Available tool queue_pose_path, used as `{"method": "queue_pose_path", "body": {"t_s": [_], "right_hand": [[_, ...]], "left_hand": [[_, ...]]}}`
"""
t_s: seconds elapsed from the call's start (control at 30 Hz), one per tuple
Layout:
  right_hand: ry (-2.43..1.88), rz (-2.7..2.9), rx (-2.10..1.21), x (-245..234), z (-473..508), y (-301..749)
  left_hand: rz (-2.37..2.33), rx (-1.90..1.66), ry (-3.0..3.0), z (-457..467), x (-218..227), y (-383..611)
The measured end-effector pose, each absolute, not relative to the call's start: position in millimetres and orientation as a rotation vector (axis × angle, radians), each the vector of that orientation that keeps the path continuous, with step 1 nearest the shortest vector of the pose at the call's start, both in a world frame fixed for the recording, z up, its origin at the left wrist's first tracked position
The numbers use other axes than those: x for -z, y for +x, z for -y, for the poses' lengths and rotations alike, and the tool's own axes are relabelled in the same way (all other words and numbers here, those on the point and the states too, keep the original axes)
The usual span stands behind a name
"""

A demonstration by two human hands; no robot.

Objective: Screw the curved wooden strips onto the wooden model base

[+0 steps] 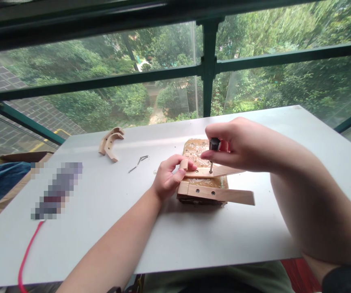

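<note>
no readable text, label, brand, number or sign in view, long grey-violet pixelated patch (pixel 57 191) on the smooth white tabletop (pixel 102 195), any lettering there hidden

White table (pixel 96 203) before green-framed windows (pixel 209 67), leafy trees (pixel 324 91) outside.

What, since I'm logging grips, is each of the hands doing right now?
Left hand: closed, gripping one end of a wooden piece.
Right hand: closed, holding a screwdriver, tip at that piece.

A dark sleeve (pixel 347 280) tops the bare right arm (pixel 305 195).
</note>
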State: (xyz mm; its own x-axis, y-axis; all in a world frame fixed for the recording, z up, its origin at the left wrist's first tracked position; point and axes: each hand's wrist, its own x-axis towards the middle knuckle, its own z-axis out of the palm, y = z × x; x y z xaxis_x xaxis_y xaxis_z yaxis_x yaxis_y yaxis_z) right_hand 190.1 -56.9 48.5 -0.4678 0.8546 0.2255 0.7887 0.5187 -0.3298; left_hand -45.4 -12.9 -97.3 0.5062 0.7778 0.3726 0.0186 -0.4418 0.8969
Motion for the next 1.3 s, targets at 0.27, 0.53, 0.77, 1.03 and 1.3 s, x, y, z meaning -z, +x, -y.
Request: {"method": "queue_pose_path", "body": {"t_s": [0.27, 0.53, 0.77, 1.03, 1.3], "right_hand": [[-1.468, 2.331, -0.149, -45.6, 53.7, 192.3], [-1.354, 2.331, -0.193, -40.7, 52.1, 191.3], [-1.031, 2.408, -0.575, -34.9, 54.0, 185.6], [-1.089, 2.418, -0.643, -44.0, 58.7, 186.8], [-1.172, 2.352, -0.685, -43.0, 59.7, 189.2]], "left_hand": [[-0.674, -1.021, 1.844, 11.9, 98.1, -46.5], [-0.691, -1.005, 1.879, 10.5, 98.6, -48.2], [-0.681, -1.001, 1.844, 10.0, 102.7, -48.3], [-0.677, -1.000, 1.866, 10.9, 99.3, -47.8], [-0.674, -1.013, 1.860, 11.5, 98.3, -47.4]]}}
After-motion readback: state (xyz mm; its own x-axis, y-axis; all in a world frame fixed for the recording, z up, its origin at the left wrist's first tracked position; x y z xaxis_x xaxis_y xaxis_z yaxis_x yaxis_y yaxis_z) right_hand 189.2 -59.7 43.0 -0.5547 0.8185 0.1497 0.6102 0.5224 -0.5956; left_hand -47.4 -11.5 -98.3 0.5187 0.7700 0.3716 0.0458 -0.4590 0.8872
